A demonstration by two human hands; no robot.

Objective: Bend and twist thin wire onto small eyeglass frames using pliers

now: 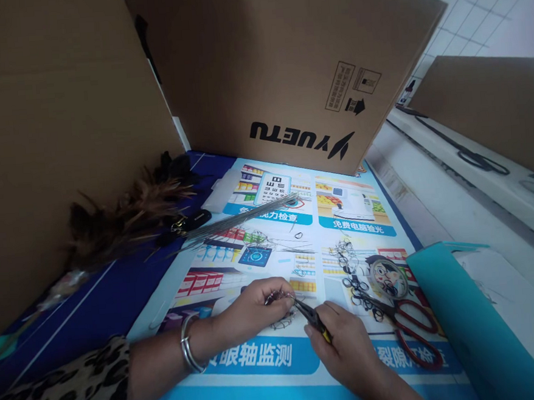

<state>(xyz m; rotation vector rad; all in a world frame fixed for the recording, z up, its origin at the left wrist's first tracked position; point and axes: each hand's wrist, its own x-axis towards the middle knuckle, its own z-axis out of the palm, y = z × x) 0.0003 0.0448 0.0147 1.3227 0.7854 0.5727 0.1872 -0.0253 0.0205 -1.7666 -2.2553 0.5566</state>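
Note:
My left hand (256, 307) is closed around a small piece of bent wire (274, 297), pinched between thumb and fingers. My fingers hide most of that piece. In my right hand (344, 347) is a pair of pliers (312, 318) with a yellow and black handle. Their dark tips meet the wire piece at my left fingertips, though whether the jaws are closed on it I cannot tell. Below my left fingers, more thin curled wire (282, 322) lies on the printed sheet. Red-handled scissors (416, 330) rest to the right of my right hand.
A bundle of straight wires (245, 217) crosses the printed sheet (284, 381). Small dark wire loops (352, 282) lie near a round clear container (388, 277). Brown feathers (130, 209) are at left. Cardboard panels (284, 52) stand behind, and a teal box (476, 313) sits at right.

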